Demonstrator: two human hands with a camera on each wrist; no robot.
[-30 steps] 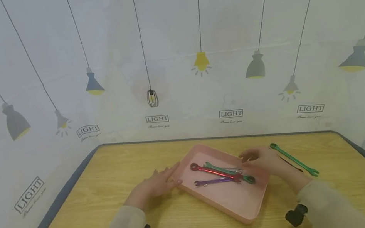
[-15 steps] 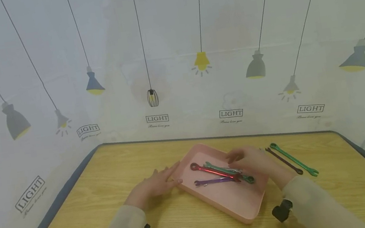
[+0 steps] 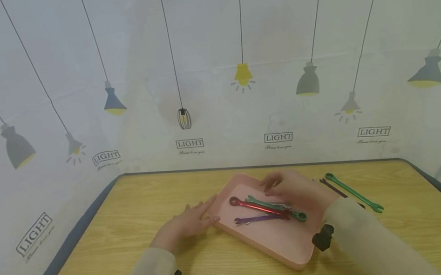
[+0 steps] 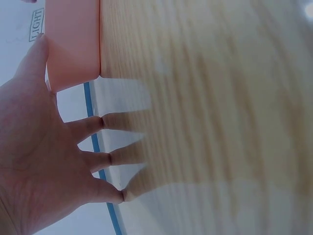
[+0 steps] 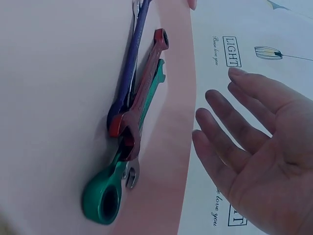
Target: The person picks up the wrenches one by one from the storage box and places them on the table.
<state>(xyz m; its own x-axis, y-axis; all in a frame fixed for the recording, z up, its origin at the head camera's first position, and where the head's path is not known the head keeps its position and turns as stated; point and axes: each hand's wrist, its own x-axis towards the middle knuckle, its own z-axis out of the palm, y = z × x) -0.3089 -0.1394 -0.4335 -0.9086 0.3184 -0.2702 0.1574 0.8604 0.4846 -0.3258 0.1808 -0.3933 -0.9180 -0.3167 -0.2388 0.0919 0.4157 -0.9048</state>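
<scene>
A pink tray (image 3: 291,246) lies slanted on the wooden table. Inside it, a red wrench (image 3: 257,207) crosses over a green wrench (image 3: 300,216), with a purple wrench (image 3: 257,219) alongside. A silver wrench (image 5: 132,177) shows partly beneath them in the right wrist view. My left hand (image 3: 188,223) spreads its fingers at the tray's left corner; the left wrist view has the thumb against the tray wall and the fingertips on the table. Over the tray's far right side hovers my right hand (image 3: 295,189), fingers loosely bent, holding nothing.
On the table right of the tray lie another green wrench (image 3: 354,193) and a dark wrench (image 3: 333,187), the latter partly hidden by the right arm. A white curtain (image 3: 222,151) printed with lamps encloses the table's back and sides.
My right hand has moved left from the tray's right rim to above its far edge. The left hand, the tray and the wrenches have stayed in place.
</scene>
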